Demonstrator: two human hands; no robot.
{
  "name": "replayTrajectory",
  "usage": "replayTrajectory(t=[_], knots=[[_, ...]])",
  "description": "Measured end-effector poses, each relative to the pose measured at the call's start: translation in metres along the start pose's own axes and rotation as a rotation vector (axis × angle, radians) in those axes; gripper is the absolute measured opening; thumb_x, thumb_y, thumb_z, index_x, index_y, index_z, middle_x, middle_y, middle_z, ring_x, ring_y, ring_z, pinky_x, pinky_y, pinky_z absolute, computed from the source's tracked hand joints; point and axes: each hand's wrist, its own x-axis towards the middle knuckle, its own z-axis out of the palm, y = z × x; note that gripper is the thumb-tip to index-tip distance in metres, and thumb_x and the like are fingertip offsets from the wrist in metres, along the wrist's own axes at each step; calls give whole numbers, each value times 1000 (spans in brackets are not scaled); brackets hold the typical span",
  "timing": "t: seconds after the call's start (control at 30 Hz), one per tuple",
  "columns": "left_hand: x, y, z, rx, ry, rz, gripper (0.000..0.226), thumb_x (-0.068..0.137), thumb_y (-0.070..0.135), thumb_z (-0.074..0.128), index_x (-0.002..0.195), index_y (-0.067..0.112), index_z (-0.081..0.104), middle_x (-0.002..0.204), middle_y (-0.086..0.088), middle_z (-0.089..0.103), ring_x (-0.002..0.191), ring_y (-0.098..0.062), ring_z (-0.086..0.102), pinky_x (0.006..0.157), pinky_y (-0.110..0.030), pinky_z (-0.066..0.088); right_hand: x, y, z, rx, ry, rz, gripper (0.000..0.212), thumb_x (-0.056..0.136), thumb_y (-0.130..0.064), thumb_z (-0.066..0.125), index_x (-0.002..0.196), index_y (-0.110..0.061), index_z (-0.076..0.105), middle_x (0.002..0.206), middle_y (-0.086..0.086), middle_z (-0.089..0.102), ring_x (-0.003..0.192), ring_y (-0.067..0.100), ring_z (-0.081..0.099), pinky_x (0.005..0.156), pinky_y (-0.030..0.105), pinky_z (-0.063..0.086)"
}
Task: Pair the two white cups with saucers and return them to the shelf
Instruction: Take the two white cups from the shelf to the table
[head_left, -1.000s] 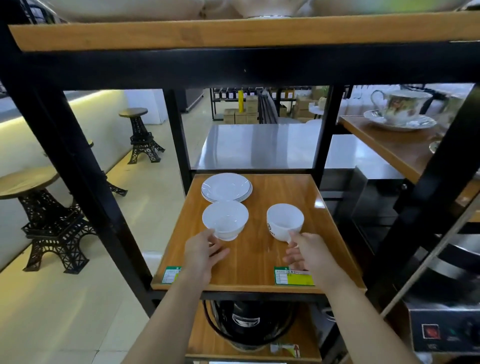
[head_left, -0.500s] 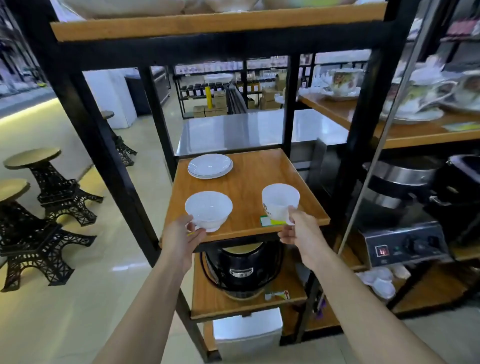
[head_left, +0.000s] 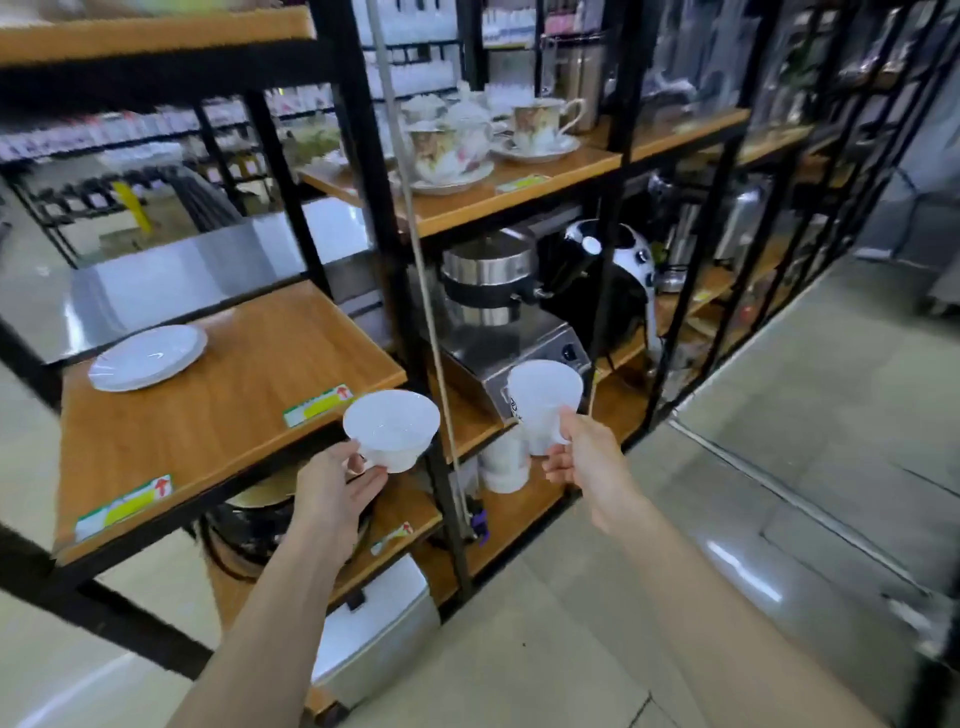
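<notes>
Fingers (head_left: 371, 475) apparently pinch both cups (head_left: 392, 434).

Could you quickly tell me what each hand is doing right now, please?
Left hand: closed on the wide white cup, held off the shelf.
Right hand: closed on the taller white cup, held in the air.

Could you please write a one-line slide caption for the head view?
Left hand and right hand each hold a white cup off the shelf; saucers remain stacked.
</notes>
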Motion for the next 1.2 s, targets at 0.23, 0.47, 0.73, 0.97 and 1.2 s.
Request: replayTrajectory(t=[0.23, 0.47, 0.73, 0.97, 1.2], knots=[[-57, -72, 168, 179, -317, -111, 26, 92, 9, 50, 116, -1, 53, 119, -17, 53, 111, -30, 56, 97, -38, 47, -34, -10, -184, 70, 347, -52, 22, 97, -28, 39, 93, -10, 51, 60, 5, 43, 49, 17, 42, 45, 24, 38], [-164, -184, 335, 276, -620, -214, 28, 93, 11, 48, 67, 6, 41, 85, -9, 51, 100, -30, 56, 96, -38, 45, -95, -7, -385, 95, 659, -63, 23, 96, -23, 39, 83, -9, 53, 60, 4, 42, 49, 16, 39, 50, 26, 36], [-290, -297, 460, 407, -869, -355, 29, 92, 8, 46, 63, 9, 42, 92, -11, 51, 100, -33, 54, 89, -39, 46, -146, 31, -563, 167, 977, -6, 23, 93, -27, 43, 75, -19, 54, 65, 2, 45, 54, 17, 41, 52, 30, 38], [-338, -363, 533, 530, -965, -431, 18, 92, 17, 53, 99, 1, 56, 105, -14, 54, 103, -37, 58, 90, -40, 48, -161, 54, -650, 239, 1126, 57, 25, 89, -23, 45, 66, -14, 50, 62, 9, 46, 49, 21, 42, 47, 27, 36], [-348, -406, 612, 619, -988, -486, 31, 91, 12, 54, 120, 1, 51, 122, -20, 51, 106, -35, 58, 92, -42, 49, -137, 56, -714, 359, 1212, 107, 24, 89, -20, 44, 66, -12, 44, 64, 11, 48, 47, 21, 45, 40, 21, 38]])
